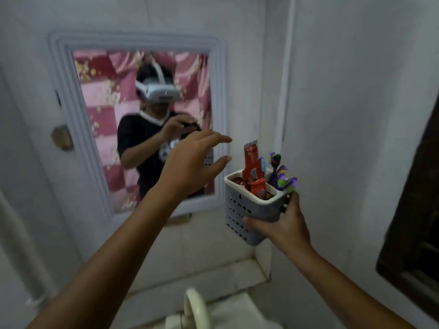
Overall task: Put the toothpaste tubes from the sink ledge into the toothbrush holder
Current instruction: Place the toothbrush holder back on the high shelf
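Observation:
A grey perforated toothbrush holder [240,211] is held up in the air by my right hand [283,224], which grips it from below and from the right side. Red toothpaste tubes [254,173] stand upright in its middle compartment. Purple and black toothbrushes [280,174] stick out of its right compartment. My left hand [194,162] hovers just left of the holder, above its rim, with fingers spread and nothing in it.
A framed mirror [140,124] hangs on the white wall to the left and reflects a person with a headset. A cream faucet [196,309] and the sink ledge [228,274] lie below. A dark window frame [413,224] is at the right.

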The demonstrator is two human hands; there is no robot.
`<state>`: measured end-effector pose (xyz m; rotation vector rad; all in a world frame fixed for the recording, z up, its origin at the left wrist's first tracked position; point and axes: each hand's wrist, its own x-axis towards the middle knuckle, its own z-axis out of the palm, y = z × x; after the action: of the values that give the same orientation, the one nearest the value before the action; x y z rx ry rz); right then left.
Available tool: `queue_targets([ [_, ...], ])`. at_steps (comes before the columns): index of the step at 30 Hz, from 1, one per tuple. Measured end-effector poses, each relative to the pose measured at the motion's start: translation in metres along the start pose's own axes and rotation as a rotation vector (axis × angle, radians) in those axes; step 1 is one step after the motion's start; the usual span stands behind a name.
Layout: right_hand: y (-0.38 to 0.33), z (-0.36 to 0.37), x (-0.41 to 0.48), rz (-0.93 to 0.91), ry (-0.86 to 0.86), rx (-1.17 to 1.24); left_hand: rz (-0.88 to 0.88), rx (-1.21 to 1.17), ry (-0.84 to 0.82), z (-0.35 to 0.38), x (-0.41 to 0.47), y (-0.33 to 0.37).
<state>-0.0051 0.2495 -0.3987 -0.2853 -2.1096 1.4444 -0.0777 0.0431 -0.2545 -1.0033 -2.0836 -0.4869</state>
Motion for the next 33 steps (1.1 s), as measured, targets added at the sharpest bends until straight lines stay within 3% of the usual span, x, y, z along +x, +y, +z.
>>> queue_targets([
  [8, -0.218, -0.103, 0.071, -0.296, 0.125, 0.115, 0.154, 0.272, 0.273, -0.134, 0.145, 0.0],
  [12, -0.324, -0.139, 0.094, -0.336, 0.055, 0.094, 0.108, 0.483, 0.281, -0.185, 0.2, -0.01],
  [16, -0.398, -0.154, 0.118, -0.366, 0.095, 0.018, -0.035, 0.69, 0.156, -0.202, 0.233, -0.037],
  [19, -0.438, -0.149, 0.141, -0.369, 0.149, -0.017, -0.128, 0.731, 0.085, -0.198, 0.238, -0.057],
  [26, -0.503, -0.122, 0.184, -0.423, 0.271, -0.114, -0.105, 0.728, 0.158, -0.183, 0.235, -0.07],
  [33, -0.512, -0.087, 0.233, -0.404, 0.379, -0.302, -0.096, 0.71, 0.16, -0.183, 0.236, -0.072],
])
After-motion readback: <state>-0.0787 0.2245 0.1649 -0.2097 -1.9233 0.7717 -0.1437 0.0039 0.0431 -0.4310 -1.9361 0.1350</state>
